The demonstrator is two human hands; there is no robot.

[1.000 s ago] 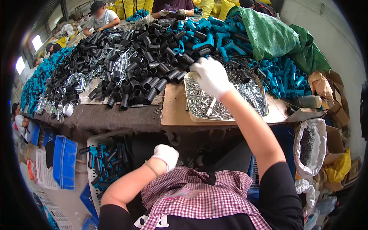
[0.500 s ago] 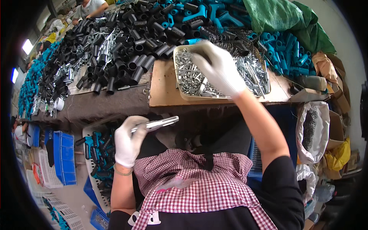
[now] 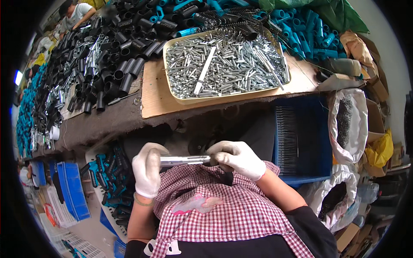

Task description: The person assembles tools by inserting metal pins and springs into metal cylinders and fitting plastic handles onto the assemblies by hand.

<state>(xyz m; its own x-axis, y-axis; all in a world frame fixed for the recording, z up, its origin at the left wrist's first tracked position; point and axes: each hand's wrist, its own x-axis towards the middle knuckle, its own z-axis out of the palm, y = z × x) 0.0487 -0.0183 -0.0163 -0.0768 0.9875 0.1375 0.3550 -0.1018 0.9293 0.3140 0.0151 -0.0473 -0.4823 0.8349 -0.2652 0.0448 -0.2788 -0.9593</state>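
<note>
My gloved left hand (image 3: 147, 170) is wrapped round the left end of a shiny metal tube (image 3: 185, 160), held level above my checked apron. At the tube's other end, the fingers of my gloved right hand (image 3: 238, 160) are pinched together. Whatever small thing they may hold is hidden by the fingers. Beyond both hands, on the bench, sits a cream tray (image 3: 195, 101) filled with small metal pins (image 3: 232, 64). A pale flat strip (image 3: 205, 71) lies across the pins, with a few longer rods at the right side.
Black sleeves (image 3: 124, 69) are heaped on the bench at left, teal parts (image 3: 312, 36) at back right. Below the bench edge stand a blue bin (image 3: 325, 142) with springs and white sacks (image 3: 365, 124) at right. A crate (image 3: 97, 172) of handles is at left. Another person (image 3: 77, 15) works far left.
My right hand has come back from the tray to the tube's right end. My left hand has lowered slightly, and the tube is now nearly level. The view has shifted, showing the whole tray.
</note>
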